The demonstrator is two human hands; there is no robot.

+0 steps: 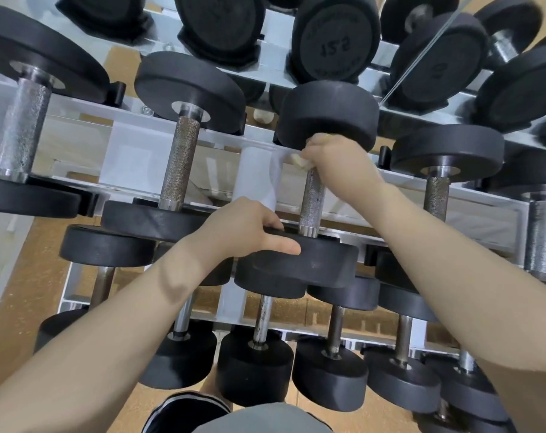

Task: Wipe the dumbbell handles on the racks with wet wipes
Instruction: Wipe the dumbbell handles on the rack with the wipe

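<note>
Two hands: both on one middle-tier dumbbell (315,195), centre of view.
Right hand (334,154): fingers curled round the far end of the handle (311,198), wipe (299,160) bunched under them; a pale corner pokes out at 9 o'clock of the fist.
Left hand (246,232): fingers curled over the rim of the near head (306,264), thumb laid flat along its side, steadying it.
Handle: knurled steel, bare between fist and near head; judged not yet wiped along that run.
Rack (134,157): white, tiered; neighbour handles at 9 and 3 o'clock look untouched.
Risk: dumbbell could roll in its cradle if the left hand eases off.
Risk: knurling may snag and shred the wipe.
Risk: knuckles sit tight against the far head (327,117); a hard stroke could pinch them.
</note>
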